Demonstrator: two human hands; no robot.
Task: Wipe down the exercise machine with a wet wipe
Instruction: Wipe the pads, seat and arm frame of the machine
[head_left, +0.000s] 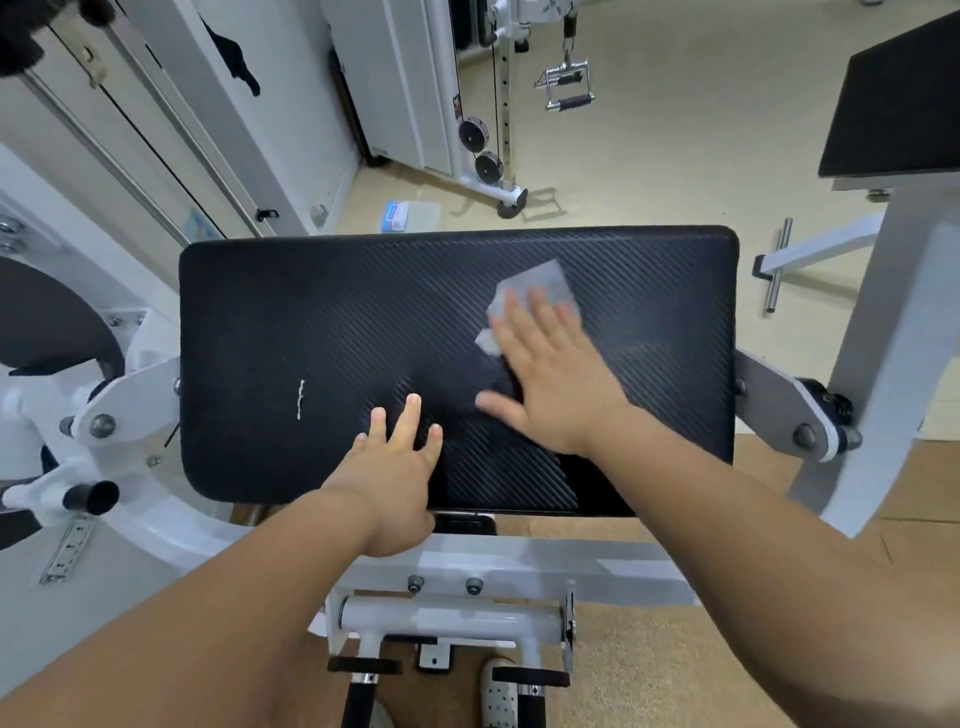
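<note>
Head: flat right hand on wipe

We note pad black, fine diagonal stripe weave, one white scuff left of centre. Wet wipe pale grey. Machine frame white. Floor beige; packet, upper centre, blue-white.

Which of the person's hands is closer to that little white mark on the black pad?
Left. The left hand rests on the pad just right of the white mark; the right hand is farther right, pressing the wet wipe.
</note>
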